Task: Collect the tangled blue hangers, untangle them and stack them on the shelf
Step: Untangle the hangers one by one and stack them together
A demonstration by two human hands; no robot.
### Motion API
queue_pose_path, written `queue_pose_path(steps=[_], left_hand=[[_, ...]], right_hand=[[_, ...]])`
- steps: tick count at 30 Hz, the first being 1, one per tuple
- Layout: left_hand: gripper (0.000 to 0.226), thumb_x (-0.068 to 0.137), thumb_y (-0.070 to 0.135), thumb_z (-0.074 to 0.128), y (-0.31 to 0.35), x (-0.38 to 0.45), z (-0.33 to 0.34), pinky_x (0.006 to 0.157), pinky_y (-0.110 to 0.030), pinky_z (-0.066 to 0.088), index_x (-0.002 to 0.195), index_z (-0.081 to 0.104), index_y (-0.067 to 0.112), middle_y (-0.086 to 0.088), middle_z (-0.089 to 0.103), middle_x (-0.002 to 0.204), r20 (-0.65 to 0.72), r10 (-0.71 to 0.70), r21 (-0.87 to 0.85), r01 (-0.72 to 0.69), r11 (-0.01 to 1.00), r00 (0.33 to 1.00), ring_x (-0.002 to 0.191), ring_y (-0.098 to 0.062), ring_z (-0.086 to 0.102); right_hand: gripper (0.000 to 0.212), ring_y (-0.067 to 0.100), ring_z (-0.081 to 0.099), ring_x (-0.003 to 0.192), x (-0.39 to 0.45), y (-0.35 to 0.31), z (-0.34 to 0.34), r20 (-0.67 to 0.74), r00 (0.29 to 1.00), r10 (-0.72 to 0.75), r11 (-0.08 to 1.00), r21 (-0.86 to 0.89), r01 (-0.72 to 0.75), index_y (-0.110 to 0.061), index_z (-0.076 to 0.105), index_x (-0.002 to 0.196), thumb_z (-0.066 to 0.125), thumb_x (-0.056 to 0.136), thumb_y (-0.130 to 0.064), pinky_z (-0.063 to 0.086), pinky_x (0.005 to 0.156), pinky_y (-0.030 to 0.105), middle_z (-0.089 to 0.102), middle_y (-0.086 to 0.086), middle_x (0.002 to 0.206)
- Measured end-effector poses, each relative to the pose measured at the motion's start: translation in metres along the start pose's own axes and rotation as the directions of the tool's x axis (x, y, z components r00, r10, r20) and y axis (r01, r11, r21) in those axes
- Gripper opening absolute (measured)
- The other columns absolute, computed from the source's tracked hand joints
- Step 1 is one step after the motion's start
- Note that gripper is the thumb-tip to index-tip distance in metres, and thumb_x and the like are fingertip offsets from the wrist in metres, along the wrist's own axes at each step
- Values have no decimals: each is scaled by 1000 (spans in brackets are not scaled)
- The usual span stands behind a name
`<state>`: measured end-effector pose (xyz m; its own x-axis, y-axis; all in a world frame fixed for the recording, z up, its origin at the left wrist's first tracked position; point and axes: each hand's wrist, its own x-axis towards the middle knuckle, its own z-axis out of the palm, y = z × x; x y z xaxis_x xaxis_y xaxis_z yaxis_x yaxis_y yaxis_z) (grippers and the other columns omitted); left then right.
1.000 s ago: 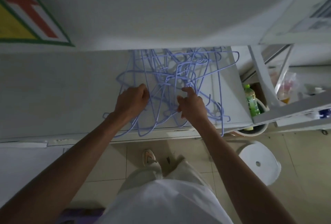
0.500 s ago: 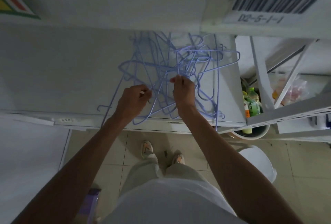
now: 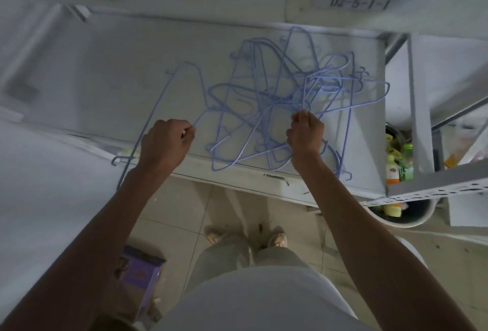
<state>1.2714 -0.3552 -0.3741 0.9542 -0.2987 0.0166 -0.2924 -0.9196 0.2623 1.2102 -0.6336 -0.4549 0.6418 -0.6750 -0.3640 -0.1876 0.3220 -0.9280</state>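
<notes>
Tangle of thin blue wire hangers (image 3: 285, 103) on flat matte white shelf (image 3: 126, 71), right of centre, loops and hooks interlocked, several overhanging near edge. Left hand (image 3: 165, 143) closed in pinch on one hanger (image 3: 163, 98) drawn out to left of heap, its angular frame lying partly apart. Right hand (image 3: 305, 136) clenched around wires at near middle of tangle. Glossy plastic bottles (image 3: 396, 166) in round bin at right. Purple box (image 3: 141, 280) on tiled floor (image 3: 184, 211), near left.
</notes>
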Motion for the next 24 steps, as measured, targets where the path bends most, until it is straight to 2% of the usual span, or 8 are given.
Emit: queue_pose_path(steps=[3,6,10,12,15,18,21,24], left_hand=[[26,98,32,60,-9,3,-15,67,-41,57,91,77,14,-13,75,78,-86,-13,-89,5,996,996,78,-38,71],[27,98,30,57,-8,-3,-22,53,-28,45,93,79,17,-2,61,55,-211,5,-378,-86,922,977,53,-26,61],[27,100,26,53,14,-13,-6,43,-23,26,92,78,19,3,37,44,-220,-220,-753,-22,658,951,40,-14,32],[28,101,20,53,25,-18,4,43,-22,25,91,78,14,2,36,48,-153,-301,-859,24,512,941,41,-14,30],[29,105,17,52,32,-25,13,40,-20,25,92,75,6,-5,37,50,-95,-355,-922,52,383,930,36,-11,30],[30,105,23,50,26,-26,15,35,-20,27,90,72,8,-1,39,45,-64,-314,-937,51,345,947,33,-13,31],[29,104,27,49,13,-24,12,39,-24,39,88,70,15,-1,55,47,-109,-234,-919,-8,394,966,35,-17,48],[24,105,31,54,-3,-18,14,59,-26,53,97,75,21,2,78,80,-128,-160,-903,-48,427,979,67,-15,75]], right_hand=[[37,15,31,53,-9,-8,-2,33,995,-96,991,-93,98,-14,52,74,38,108,-16,28,47,26,39,2,63],[34,17,39,60,-24,-14,6,129,944,-304,908,-260,327,-15,49,76,41,109,-17,37,55,39,43,-1,65],[31,2,41,52,-66,-14,32,219,867,-448,764,-410,499,-28,41,77,37,107,-28,33,54,33,45,-8,59],[27,3,42,48,-87,-6,43,247,855,-456,733,-441,518,-25,45,82,34,107,-30,31,51,33,47,-8,58],[33,10,45,45,-110,15,55,278,820,-501,692,-441,572,-17,50,85,29,105,-31,29,44,29,50,-3,57],[35,19,45,44,-128,31,70,280,817,-503,658,-488,573,-16,47,84,26,103,-37,33,42,37,49,0,55],[34,17,37,42,-143,37,87,279,818,-503,647,-506,570,-19,45,84,27,103,-39,26,42,31,40,-7,52],[32,28,47,45,-160,41,104,314,808,-499,605,-541,584,-18,49,88,30,102,-38,34,44,35,45,-6,54]])
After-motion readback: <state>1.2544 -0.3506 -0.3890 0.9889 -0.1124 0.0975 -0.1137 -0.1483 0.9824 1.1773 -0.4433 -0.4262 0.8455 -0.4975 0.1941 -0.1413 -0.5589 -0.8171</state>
